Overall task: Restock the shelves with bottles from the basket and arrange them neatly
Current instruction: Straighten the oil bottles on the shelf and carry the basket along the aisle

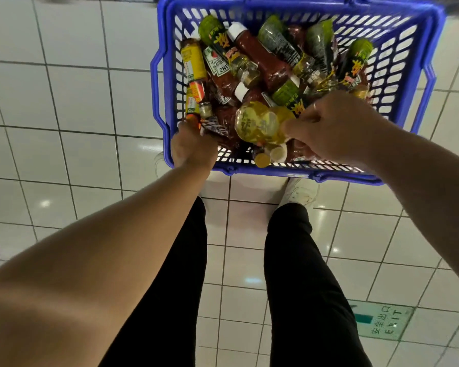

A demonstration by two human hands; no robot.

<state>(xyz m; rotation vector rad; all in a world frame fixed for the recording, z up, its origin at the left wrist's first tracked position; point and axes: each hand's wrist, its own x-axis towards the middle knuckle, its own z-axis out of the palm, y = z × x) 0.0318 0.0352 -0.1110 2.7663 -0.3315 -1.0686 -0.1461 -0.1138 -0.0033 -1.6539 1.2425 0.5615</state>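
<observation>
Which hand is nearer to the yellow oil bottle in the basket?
Right. The right hand grips the yellow oil bottle; the left hand holds another bottle at the basket's near left corner.

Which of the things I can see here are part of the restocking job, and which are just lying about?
Part of the job:
- blue basket, standing on the floor
- mixed bottles piled in it, such as the ketchup bottle
- yellow oil bottle, held by the right hand
- left hand, reaching into the basket's near left corner

Just there:
- tiled floor
- green exit sign set in the floor
</observation>
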